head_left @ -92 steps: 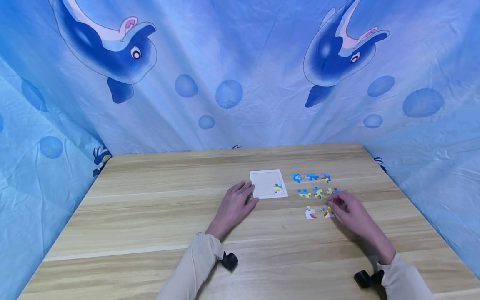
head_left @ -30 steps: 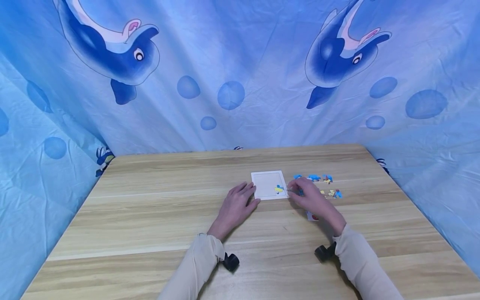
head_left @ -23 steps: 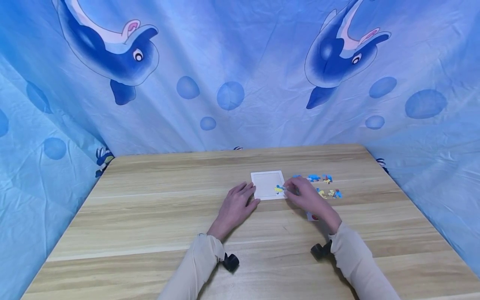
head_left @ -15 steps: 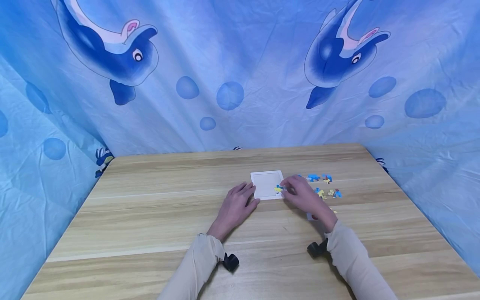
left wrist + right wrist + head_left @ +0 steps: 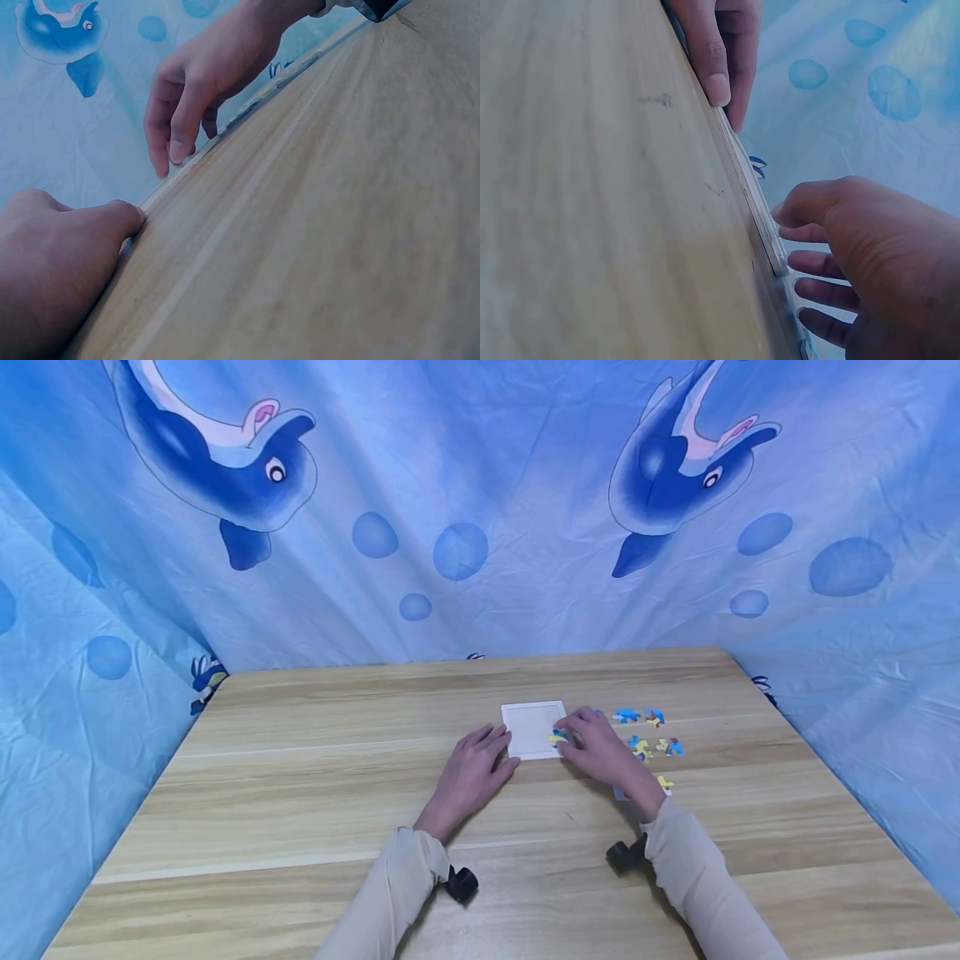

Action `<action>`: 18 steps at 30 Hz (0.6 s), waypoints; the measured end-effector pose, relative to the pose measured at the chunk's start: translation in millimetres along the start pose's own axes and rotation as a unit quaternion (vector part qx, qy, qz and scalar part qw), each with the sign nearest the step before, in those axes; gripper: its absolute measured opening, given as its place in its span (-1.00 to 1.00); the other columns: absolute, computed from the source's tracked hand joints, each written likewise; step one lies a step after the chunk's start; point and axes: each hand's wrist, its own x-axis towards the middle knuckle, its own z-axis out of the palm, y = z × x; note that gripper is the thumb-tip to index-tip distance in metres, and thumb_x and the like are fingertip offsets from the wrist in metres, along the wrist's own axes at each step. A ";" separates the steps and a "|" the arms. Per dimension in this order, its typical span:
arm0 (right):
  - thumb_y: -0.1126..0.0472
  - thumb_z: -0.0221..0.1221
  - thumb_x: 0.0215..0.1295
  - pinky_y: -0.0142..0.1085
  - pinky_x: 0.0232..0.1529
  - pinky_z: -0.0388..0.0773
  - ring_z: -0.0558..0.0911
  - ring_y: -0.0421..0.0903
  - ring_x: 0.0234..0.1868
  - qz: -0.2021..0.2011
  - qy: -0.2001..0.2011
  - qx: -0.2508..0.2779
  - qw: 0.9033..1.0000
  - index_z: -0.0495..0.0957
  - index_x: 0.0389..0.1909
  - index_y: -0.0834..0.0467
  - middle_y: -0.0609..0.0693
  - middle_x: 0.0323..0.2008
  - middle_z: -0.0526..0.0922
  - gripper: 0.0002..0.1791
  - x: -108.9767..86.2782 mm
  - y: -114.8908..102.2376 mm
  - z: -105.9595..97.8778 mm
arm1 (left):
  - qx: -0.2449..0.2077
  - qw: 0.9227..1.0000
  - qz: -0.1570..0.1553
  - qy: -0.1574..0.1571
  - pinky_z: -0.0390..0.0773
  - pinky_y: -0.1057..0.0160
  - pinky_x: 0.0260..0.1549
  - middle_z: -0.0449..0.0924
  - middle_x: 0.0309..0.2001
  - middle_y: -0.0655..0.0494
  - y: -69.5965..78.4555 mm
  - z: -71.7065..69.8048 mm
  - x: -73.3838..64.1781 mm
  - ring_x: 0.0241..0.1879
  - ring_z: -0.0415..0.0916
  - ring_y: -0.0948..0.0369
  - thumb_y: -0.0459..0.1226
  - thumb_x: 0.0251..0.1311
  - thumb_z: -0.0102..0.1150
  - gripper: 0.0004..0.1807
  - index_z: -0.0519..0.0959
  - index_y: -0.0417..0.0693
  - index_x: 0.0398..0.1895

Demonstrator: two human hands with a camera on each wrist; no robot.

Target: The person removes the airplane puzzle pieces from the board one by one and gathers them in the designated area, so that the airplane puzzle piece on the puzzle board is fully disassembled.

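Observation:
A white square puzzle tray [image 5: 531, 725] lies on the table, with a yellow-and-blue puzzle piece [image 5: 556, 737] at its lower right. My left hand [image 5: 468, 774] rests against the tray's left side, fingertips on the rim and thumb by the near corner. From the right, my right hand [image 5: 598, 752] reaches over the tray's right rim, thumb and index finger pinching a puzzle piece beside the yellow-and-blue one; the fingers mostly hide it. In the right wrist view, the right hand's other fingers [image 5: 825, 289] are spread loosely past the tray edge.
Several loose puzzle pieces [image 5: 637, 746] lie in rows right of the tray, some partly covered by my right hand and wrist. The wooden table [image 5: 300, 777] ends at a blue curtain [image 5: 480, 610] printed with dolphins.
My right hand has come left from the loose pieces to the tray with a puzzle piece, then edged further over the right rim. My left hand has stayed at the tray's left side.

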 end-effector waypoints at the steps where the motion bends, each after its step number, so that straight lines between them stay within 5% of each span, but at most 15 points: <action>1: 0.15 0.22 0.26 -0.03 0.00 0.45 0.40 0.06 0.05 0.000 -0.001 -0.003 1.000 0.60 0.02 0.16 0.10 0.01 0.49 -0.67 0.3 -0.5 0.2 | 0.000 1.000 -0.001 -0.001 0.27 0.05 0.30 0.45 0.27 0.01 0.1 -0.1 -0.1 0.32 0.30 0.06 0.01 0.33 0.06 -0.47 0.51 -0.11 0.22; 18: 0.18 0.25 0.22 -0.14 -0.15 0.40 0.36 0.00 -0.12 0.003 0.015 -0.001 1.000 0.57 -0.05 0.17 0.05 -0.13 0.48 -0.71 2.3 1.3 2.7 | -0.001 1.000 0.002 0.005 0.29 0.04 0.29 0.47 0.25 0.00 -0.2 1.1 0.0 0.31 0.32 0.05 0.02 0.33 0.06 -0.48 0.52 -0.11 0.21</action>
